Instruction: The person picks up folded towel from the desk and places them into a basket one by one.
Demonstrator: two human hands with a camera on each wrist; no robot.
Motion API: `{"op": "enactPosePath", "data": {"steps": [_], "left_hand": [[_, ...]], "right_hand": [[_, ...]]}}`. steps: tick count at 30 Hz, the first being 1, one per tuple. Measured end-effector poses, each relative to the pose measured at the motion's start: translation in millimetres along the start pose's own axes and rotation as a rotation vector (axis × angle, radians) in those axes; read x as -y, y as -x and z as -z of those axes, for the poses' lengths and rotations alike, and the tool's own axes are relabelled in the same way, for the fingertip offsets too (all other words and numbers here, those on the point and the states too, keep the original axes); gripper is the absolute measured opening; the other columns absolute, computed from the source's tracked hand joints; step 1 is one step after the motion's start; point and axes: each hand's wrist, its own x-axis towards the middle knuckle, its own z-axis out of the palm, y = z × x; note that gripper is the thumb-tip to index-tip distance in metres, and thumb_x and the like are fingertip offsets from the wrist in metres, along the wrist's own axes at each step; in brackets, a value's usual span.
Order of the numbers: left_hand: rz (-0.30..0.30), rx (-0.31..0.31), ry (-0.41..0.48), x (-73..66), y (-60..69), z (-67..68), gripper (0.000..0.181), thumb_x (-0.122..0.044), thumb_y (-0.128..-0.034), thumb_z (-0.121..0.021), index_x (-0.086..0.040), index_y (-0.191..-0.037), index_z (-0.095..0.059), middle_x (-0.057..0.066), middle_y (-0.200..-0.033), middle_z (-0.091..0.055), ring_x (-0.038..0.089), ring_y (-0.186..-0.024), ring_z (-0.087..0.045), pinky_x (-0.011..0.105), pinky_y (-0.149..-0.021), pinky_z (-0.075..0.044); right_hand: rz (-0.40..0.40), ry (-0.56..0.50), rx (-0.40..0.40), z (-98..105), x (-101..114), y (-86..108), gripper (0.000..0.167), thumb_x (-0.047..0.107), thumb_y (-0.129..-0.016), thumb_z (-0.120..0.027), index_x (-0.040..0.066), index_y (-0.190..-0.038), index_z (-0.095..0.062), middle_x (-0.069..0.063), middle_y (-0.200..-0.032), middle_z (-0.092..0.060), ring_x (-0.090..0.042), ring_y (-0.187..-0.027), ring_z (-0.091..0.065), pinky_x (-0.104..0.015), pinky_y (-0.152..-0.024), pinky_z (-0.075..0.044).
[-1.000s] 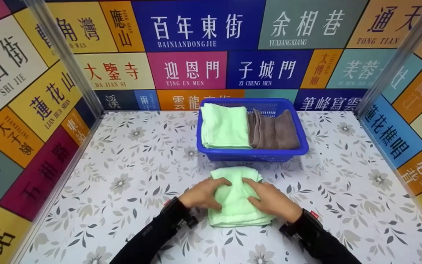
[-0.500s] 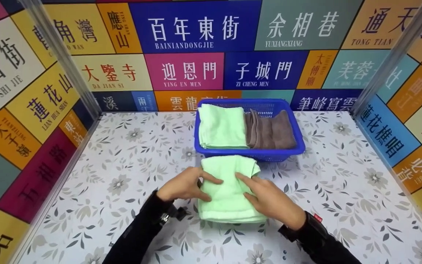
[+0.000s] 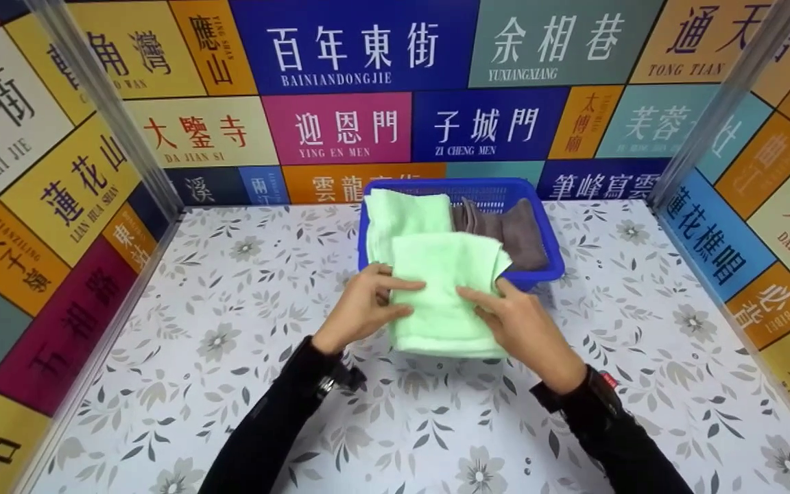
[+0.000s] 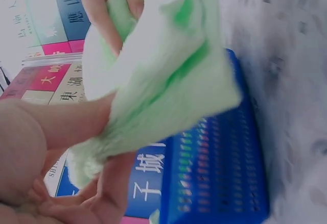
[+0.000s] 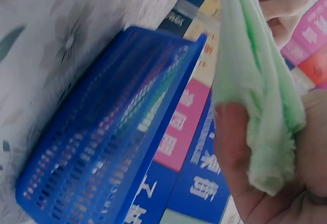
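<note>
A folded light green towel (image 3: 446, 295) is held up off the table in front of the basket, its far edge overlapping the basket's near rim in the head view. My left hand (image 3: 369, 302) pinches its left edge, thumb and fingers on opposite faces, as the left wrist view shows. At the right edge my right hand (image 3: 522, 326) grips the towel the same way; its fingers (image 5: 232, 142) curl under the layers. Behind stands the blue plastic basket (image 3: 553, 267), with another folded green towel (image 3: 409, 211) on its left side and brown towels (image 3: 522, 237) on its right.
The basket stands against the back wall (image 3: 340, 130), which is covered in coloured sign panels. A floral-patterned tabletop (image 3: 162, 329) spreads around it. Side walls with clear corner strips (image 3: 121, 110) bound the table left and right.
The green towel has risen from the tabletop and moved forward to the basket's front rim, both hands travelling with it. The basket and its towels have stayed put.
</note>
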Motion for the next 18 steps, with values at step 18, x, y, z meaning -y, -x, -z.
{"op": "enactPosePath", "data": {"steps": [18], "left_hand": [[0.047, -0.154, -0.146, -23.7, -132.5, -61.7, 0.038, 0.002, -0.0978, -0.065, -0.021, -0.126, -0.075, 0.014, -0.123, -0.063, 0.019, -0.097, -0.058, 0.021, -0.087, -0.051]], "right_hand": [[-0.245, 0.098, -0.010, 29.6, -109.6, -67.1, 0.048, 0.000, -0.093, -0.072, 0.006, -0.140, -0.064, -0.038, -0.117, -0.060, -0.053, -0.087, -0.064, -0.061, -0.078, -0.055]]}}
